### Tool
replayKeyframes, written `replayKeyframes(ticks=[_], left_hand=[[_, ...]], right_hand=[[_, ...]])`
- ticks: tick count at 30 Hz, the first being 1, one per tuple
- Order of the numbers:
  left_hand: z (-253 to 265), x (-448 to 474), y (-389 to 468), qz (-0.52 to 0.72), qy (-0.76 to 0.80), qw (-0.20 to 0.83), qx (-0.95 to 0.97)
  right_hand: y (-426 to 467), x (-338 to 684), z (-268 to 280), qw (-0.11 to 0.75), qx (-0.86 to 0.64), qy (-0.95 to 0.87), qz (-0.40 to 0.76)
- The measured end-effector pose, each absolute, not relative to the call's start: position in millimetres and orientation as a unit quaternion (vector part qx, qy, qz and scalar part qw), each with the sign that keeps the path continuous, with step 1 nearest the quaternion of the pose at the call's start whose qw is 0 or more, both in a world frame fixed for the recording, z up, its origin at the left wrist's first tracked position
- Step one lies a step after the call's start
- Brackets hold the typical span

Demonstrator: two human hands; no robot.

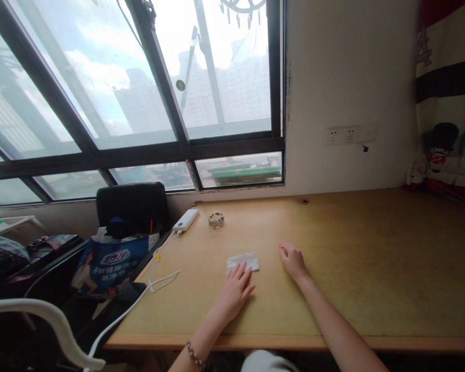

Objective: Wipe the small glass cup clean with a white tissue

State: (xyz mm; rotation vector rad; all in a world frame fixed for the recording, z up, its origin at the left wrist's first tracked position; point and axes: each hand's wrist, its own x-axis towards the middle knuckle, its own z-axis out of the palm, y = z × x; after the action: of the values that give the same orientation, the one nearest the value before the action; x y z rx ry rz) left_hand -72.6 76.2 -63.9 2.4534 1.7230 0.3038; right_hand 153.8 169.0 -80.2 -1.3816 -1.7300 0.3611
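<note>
A folded white tissue (243, 262) lies flat on the wooden table. My left hand (234, 292) rests on its near edge, fingers spread and fingertips touching it. A dark beaded bracelet (196, 355) is round my left wrist. To the right of the tissue, apart from it, my right hand (293, 261) rests on the tabletop with its fingers curled in. Nothing shows in that hand.
The table (352, 268) carries a round metallic ornament (216, 221) and a white power bank (186, 221), whose white cable (129, 308) runs over the left edge. Beyond that edge, a blue bag (108, 266) sits on a black chair (134, 206). Windows and a wall stand behind.
</note>
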Motion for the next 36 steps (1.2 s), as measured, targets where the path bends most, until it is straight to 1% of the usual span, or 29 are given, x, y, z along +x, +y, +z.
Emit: replayKeyframes(ticks=[5, 11, 16, 20, 23, 25, 28, 30, 33, 36], left_hand=[[-64.4, -140.1, 109.9, 0.126, 0.625, 0.067, 0.767], [-65.5, -185.2, 134.1, 0.166, 0.608, 0.086, 0.772], [-71.4, -199.9, 143.5, 0.2, 0.571, 0.079, 0.792], [-74.5, -202.5, 142.5, 0.234, 0.577, 0.041, 0.782], [-69.9, -196.9, 135.6, 0.294, 0.572, 0.012, 0.766], [-63.2, -185.0, 129.2, 0.351, 0.557, 0.019, 0.753], [-51.9, -148.4, 124.2, 0.451, 0.545, 0.079, 0.702], [-47.3, -111.8, 129.1, 0.508, 0.542, 0.16, 0.65], [-49.3, -49.2, 150.3, 0.558, 0.532, 0.289, 0.568], [-60.8, 2.5, 175.4, 0.584, 0.507, 0.379, 0.508]], right_hand=[[167.9, 156.5, -84.2, 0.439, -0.565, -0.683, 0.147], [171.4, 158.7, -89.9, 0.442, -0.576, -0.671, 0.154], [175.5, 161.3, -94.9, 0.436, -0.603, -0.649, 0.161], [174.6, 161.6, -93.8, 0.436, -0.608, -0.644, 0.162], [172.1, 162.3, -90.1, 0.44, -0.608, -0.64, 0.168], [170.4, 162.0, -86.7, 0.453, -0.599, -0.638, 0.17], [167.8, 154.2, -80.4, 0.496, -0.572, -0.625, 0.19], [165.1, 140.7, -75.5, 0.53, -0.553, -0.597, 0.238], [161.0, 110.6, -69.2, 0.566, -0.531, -0.547, 0.314], [162.2, 84.7, -68.9, 0.586, -0.53, -0.538, 0.295]])
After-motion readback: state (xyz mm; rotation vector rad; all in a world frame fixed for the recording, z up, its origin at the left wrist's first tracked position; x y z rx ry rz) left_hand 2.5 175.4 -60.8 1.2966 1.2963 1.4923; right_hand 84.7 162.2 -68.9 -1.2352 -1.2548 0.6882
